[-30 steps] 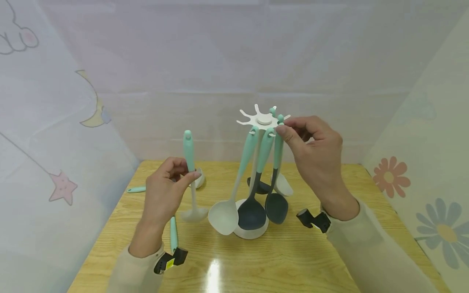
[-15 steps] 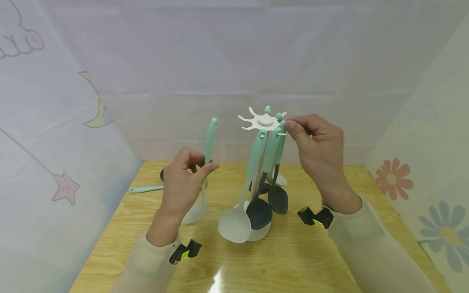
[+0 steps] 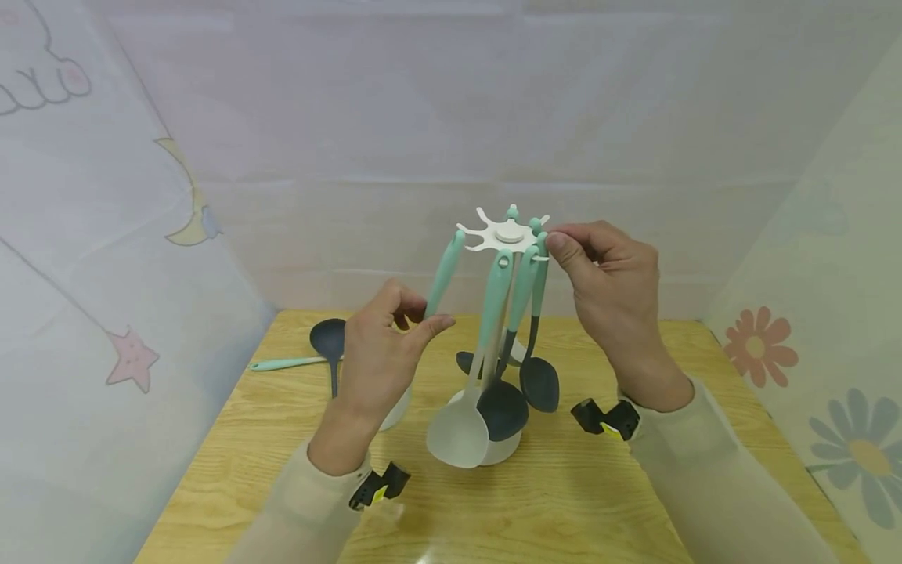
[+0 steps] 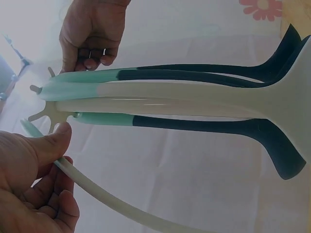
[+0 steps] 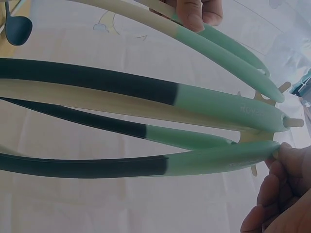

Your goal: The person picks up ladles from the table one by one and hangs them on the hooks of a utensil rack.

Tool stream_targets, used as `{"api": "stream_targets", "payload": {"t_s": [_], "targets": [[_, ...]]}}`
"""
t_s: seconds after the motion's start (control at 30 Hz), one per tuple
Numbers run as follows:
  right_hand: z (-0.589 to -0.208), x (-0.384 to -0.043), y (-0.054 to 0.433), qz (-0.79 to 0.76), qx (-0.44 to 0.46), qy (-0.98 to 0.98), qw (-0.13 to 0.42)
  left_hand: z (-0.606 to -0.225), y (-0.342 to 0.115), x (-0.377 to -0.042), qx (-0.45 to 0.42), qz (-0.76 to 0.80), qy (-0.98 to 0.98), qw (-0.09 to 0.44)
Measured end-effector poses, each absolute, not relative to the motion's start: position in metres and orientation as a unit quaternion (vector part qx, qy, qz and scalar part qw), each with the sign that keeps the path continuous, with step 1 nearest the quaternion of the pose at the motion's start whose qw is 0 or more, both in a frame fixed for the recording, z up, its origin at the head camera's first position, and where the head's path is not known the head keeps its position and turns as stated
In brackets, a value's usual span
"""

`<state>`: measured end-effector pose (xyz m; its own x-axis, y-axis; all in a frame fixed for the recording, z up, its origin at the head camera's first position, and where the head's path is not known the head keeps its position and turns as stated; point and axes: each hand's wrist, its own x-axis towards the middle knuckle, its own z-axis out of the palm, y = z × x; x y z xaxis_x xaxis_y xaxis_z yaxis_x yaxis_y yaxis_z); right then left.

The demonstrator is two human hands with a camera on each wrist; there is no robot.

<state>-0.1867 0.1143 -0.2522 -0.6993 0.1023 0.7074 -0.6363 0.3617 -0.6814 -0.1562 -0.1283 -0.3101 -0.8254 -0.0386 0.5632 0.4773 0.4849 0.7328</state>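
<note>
My left hand (image 3: 387, 345) pinches a white ladle with a mint handle (image 3: 445, 274). The tip of that handle is right at a left arm of the white utensil rack (image 3: 509, 233), and my hand partly hides the ladle's bowl. At the rack's right side, my right hand (image 3: 613, 282) pinches the top of a mint handle whose dark spoon head (image 3: 540, 384) hangs below; the right wrist view shows the fingertips (image 5: 284, 150) at the handle's end. Another white ladle (image 3: 458, 433) and a dark ladle (image 3: 503, 410) hang at the front of the rack.
Left of the rack, a dark ladle (image 3: 328, 341) and a utensil with a mint handle (image 3: 282, 363) lie on the wooden table (image 3: 232, 446). Behind the table hangs pale cloth (image 3: 352, 235). More utensils hang at the rack's far side.
My left hand has carried the white ladle rightward, from apart from the rack to one of its arms. The rack has turned slightly; my right hand keeps its pinch there.
</note>
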Motion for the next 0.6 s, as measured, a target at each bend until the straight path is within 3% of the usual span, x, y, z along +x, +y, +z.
{"api": "stream_targets", "payload": {"t_s": [0.33,0.6], "targets": [[-0.253,-0.187,0.115,0.532,0.179,-0.751,0.348,-0.309,-0.121,-0.159,-0.131,-0.479,-0.829,0.258],[-0.253,-0.187,0.115,0.535,0.175,-0.753,0.342,-0.313,-0.108,-0.162,-0.150,-0.419,-0.848,0.288]]}}
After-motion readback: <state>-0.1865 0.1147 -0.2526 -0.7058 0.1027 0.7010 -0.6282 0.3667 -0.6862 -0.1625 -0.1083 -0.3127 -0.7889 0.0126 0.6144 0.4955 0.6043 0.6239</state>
